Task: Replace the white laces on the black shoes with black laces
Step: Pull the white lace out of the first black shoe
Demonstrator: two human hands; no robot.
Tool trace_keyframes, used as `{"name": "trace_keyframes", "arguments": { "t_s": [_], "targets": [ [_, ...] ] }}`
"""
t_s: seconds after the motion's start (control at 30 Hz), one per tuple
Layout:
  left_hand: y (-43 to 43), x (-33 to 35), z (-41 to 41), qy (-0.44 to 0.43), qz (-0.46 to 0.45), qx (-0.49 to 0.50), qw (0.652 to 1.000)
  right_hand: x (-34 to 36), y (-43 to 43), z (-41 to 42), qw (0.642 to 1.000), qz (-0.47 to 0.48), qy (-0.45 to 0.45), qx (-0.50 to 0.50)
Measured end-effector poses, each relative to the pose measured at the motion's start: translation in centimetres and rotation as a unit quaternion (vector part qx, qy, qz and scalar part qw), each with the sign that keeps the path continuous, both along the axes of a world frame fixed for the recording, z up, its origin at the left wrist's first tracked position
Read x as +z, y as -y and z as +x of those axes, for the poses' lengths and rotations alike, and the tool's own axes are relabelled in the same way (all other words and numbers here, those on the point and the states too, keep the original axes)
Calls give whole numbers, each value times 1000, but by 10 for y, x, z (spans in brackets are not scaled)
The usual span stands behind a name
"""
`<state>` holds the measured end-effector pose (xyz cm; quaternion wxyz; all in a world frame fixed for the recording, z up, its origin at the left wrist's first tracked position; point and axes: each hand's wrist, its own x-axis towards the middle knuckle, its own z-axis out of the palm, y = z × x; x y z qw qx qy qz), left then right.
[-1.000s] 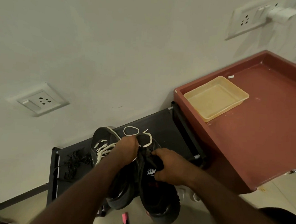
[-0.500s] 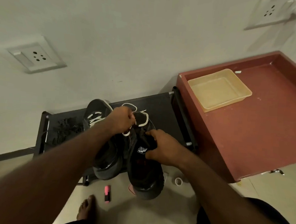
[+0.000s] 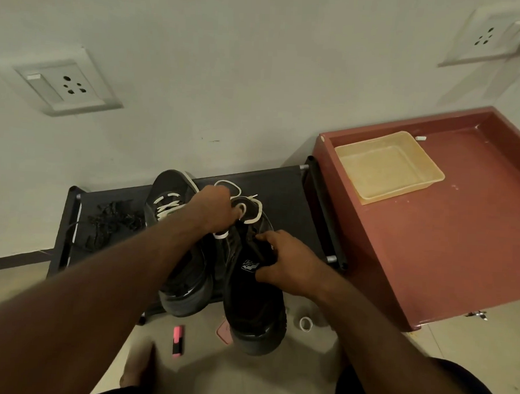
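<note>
pale wall with two sockets stands behind the black rack point(image 3: 286, 192), and i place everything against that rack. both black shoes lie across it, heels toward its wall side, toes out past its front edge above the floor.

my right hand point(image 3: 288, 264) grips the held shoe point(image 3: 253, 305) at the tongue, fingers curled into the upper. my left hand point(image 3: 219, 208) is clenched on the white lace point(image 3: 256, 216) at the heel end of that shoe, on the rack's wall side. the shoe's long axis runs from the wall toward me, so i judge the lace must come away along that line, up and back, with the left hand nearer to pull and the right bracing.

the other shoe point(image 3: 184, 289) is still laced white. beyond it the black laces point(image 3: 110, 222) lie heaped on the rack's end away from the red counter point(image 3: 431, 236).

my left forearm hides the other shoe's middle. my hands cover the held shoe's eyelets, so i cannot tell how many rows stay threaded, nor whether it rests on the rack or is lifted clear.
</note>
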<state>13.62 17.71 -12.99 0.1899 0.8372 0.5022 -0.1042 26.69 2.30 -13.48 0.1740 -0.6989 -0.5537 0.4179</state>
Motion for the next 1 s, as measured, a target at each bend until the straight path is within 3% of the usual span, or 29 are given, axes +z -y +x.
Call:
{"name": "trace_keyframes", "arguments": {
  "t_s": [0.07,0.13,0.33,0.5,0.6,0.8,0.87,1.0],
  "targets": [
    [-4,-5,-4,-66,-13,-37,997,1,-1,0,1000,-2,-6,0],
    [-4,-3,-5,-73,-14,-33,997,2,-1,0,1000,-6,-10,0],
    [2,17,6,156,60,47,985,2,0,1,1000,-4,-25,-4],
    [5,10,5,-51,-34,8,998,1,0,1,999,-10,-33,-7],
    [2,6,3,-70,-12,-12,997,0,-2,2,999,-11,-30,-6],
    [11,21,11,156,30,35,987,0,0,3,999,-13,-33,-5],
    [8,15,10,103,9,33,994,0,0,3,999,-11,-30,-3],
    [2,2,4,-85,-17,-33,996,-2,0,3,999,-12,-33,-4]
  ]
}}
